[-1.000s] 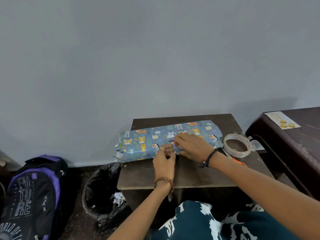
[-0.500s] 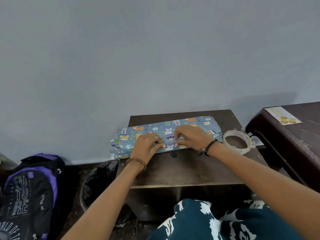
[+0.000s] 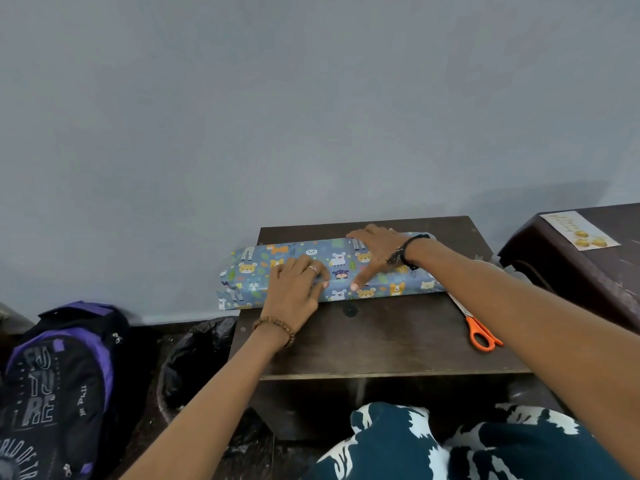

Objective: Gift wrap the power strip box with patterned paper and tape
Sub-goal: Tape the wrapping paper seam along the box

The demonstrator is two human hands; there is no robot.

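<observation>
The power strip box point(image 3: 332, 268), covered in blue paper with cartoon animals, lies lengthwise on a small dark wooden table point(image 3: 381, 341). My left hand point(image 3: 294, 285) lies flat on the box's left half, fingers pressing the paper near the front edge. My right hand point(image 3: 374, 254) is spread over the right half, fingers reaching over the far edge and thumb pressing the front face. The paper's left end point(image 3: 232, 289) sticks out past the table, loosely folded. The tape roll is hidden behind my right forearm.
Orange-handled scissors point(image 3: 479, 332) lie on the table's right side. A second dark table point(image 3: 588, 271) with a card stands to the right. A black bin bag point(image 3: 197, 358) and a purple-black backpack point(image 3: 59, 386) sit on the floor at left.
My left hand slid left along the box and flattened. My right hand spread out over the far edge. The view shifted, so the tape roll went out of sight and the scissors show.
</observation>
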